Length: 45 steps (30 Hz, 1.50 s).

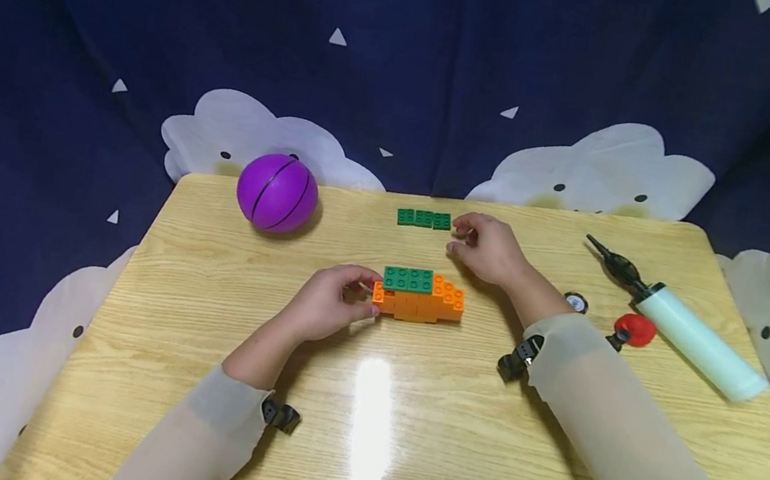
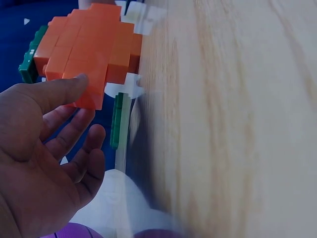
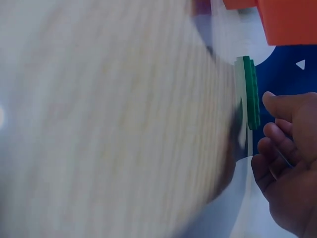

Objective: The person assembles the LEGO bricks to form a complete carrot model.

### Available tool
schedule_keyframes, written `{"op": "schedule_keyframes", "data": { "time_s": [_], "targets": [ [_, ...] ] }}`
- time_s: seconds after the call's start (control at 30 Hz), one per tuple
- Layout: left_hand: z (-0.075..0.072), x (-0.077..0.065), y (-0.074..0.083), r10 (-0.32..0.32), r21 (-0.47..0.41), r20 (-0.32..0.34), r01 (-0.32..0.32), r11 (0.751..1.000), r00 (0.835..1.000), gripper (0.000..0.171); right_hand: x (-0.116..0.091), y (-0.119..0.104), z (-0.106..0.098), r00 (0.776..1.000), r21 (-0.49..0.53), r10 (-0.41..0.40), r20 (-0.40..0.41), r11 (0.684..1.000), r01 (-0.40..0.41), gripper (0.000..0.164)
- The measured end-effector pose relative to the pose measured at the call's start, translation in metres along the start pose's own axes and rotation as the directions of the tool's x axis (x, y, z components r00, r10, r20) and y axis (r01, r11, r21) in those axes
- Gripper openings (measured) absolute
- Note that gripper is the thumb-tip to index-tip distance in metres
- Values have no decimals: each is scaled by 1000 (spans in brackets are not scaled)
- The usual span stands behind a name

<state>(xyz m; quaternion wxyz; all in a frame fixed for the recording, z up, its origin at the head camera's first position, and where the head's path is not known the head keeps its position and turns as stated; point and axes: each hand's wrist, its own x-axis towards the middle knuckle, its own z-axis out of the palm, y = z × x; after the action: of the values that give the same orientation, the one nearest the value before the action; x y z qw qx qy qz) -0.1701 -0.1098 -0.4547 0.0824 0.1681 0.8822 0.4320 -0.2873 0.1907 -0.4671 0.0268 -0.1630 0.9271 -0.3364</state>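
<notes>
An orange brick build [image 1: 417,306] with a stepped outline lies at mid-table, green studded bricks [image 1: 407,279] along its far upper side. My left hand [image 1: 327,302] pinches its left end; in the left wrist view the thumb rests on the orange face, and the other fingers are partly behind it. Behind the build, several small green bricks [image 1: 424,218] stand in a row near the table's far edge. My right hand [image 1: 492,248] is just right of that row, fingers loosely bent and holding nothing. A small gap separates it from the green bricks [image 3: 251,94] in the right wrist view.
A purple ball [image 1: 277,193] sits at the back left of the wooden table [image 1: 188,360]. To the right lie a pale-blue hand pump [image 1: 702,341] with a black nozzle, a red round object [image 1: 635,330] and a small round black-and-white disc [image 1: 576,302]. A dark curtain [image 1: 410,70] hangs behind.
</notes>
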Motion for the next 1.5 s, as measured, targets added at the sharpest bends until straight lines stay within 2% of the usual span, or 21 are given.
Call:
{"op": "schedule_keyframes", "data": {
  "time_s": [0.4,0.8,1.1,1.37,1.5],
  "targets": [
    [6,4,7,16,-17,13,-16,1000,1000,42,20,7,-2,999,-94,37,10,995,-36,59],
    [10,7,9,21,-3,25,-21,1000,999,41,23,6,-1,996,-114,86,-1,990,-85,50],
    [5,3,8,-1,18,12,1,1000,1000,42,13,7,1,996,-60,81,-24,995,-83,45],
    [2,2,6,-6,10,12,6,1000,1000,41,-6,-1,-2,999,6,24,-44,1000,-24,42],
    [1,1,4,-13,4,3,13,1000,1000,41,-15,-6,-3,998,17,-32,-49,999,32,41]
  ]
}}
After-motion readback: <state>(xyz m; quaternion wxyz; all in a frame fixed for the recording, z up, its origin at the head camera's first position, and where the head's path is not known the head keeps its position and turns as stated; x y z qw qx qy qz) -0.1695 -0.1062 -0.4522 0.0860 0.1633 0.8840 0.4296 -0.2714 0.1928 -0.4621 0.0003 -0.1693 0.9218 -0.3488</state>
